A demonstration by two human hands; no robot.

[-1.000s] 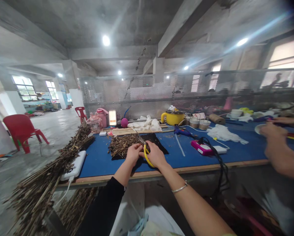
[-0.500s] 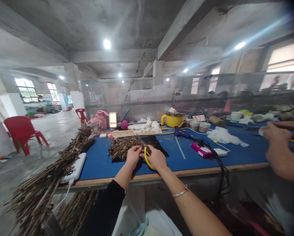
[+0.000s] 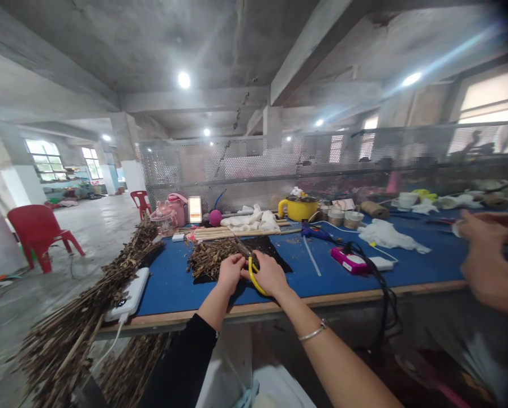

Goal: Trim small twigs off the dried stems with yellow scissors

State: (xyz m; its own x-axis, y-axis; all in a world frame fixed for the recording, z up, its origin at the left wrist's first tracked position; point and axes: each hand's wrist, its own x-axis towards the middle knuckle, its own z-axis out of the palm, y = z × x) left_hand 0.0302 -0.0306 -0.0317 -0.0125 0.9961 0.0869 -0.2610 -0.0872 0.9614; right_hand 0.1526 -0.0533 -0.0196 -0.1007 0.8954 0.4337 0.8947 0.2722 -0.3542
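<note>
Scissors with yellow handles point(image 3: 255, 279) sit in my right hand point(image 3: 269, 274), their blades pointing up and to the left. My left hand point(image 3: 230, 274) is closed in a pinch right beside it, the fingertips of both hands nearly meeting. Whatever the left fingers hold is too small or hidden to make out. Just beyond my hands a pile of short dried brown plant stems point(image 3: 211, 258) lies on a black sheet point(image 3: 270, 253) on the blue table point(image 3: 169, 289).
A long bundle of dried stalks point(image 3: 79, 306) hangs over the left edge by a white power strip point(image 3: 131, 294). Behind are thin sticks point(image 3: 211, 232), a yellow pot point(image 3: 300, 209) and a blue glue gun point(image 3: 315, 231). At right are a magenta box point(image 3: 349, 262) and a co-worker's blurred hand point(image 3: 487, 255).
My hands stay almost in place, with the scissors held at nearly the same angle. The co-worker's hand at the right has shifted slightly.
</note>
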